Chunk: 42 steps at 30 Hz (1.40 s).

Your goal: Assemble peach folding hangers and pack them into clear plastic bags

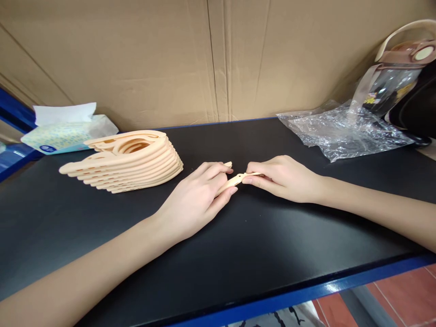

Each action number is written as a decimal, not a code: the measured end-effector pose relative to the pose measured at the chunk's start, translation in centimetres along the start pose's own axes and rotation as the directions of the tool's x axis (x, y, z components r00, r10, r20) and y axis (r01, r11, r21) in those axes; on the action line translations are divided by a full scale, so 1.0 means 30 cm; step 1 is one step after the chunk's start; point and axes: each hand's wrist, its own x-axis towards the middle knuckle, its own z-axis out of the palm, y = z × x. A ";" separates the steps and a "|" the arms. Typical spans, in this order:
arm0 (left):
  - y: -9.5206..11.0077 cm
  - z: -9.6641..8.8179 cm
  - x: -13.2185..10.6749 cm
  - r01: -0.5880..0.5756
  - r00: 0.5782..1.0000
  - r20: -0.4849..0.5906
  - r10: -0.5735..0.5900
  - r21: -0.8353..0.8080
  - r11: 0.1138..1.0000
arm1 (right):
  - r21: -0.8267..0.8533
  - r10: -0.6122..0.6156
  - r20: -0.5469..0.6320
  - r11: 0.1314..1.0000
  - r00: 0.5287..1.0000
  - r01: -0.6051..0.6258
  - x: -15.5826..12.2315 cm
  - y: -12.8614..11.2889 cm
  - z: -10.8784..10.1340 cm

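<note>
Evidently it's a handling step, I judge: left hand (197,193) and right hand (288,178) grip one cream piece (236,180), and moving it calls for steadiness.

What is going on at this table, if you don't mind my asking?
A person is holding a cream plastic piece in both bare hands, with the left hand on one side and the right hand gripping the other end, over the black table. To the left lies a stack of similarly coloured pieces, with a tissue pack behind it. A clear plastic bag and a bottle are at the far right.
</note>
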 end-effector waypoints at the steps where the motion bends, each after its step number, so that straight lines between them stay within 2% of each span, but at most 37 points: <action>1: 0.000 0.000 0.000 -0.001 1.000 0.002 0.001 0.000 1.000 | 0.002 0.000 -0.006 1.000 1.000 0.000 0.001 0.000 0.001; 18: 0.000 0.003 -0.001 -0.003 1.000 0.021 0.003 0.005 1.000 | -0.019 0.021 0.018 1.000 1.000 -0.021 -0.004 0.000 0.002; 42: 0.005 0.000 -0.003 -0.024 0.999 0.028 0.023 0.022 0.999 | -0.027 -0.064 0.013 0.998 0.998 0.064 -0.005 0.009 -0.003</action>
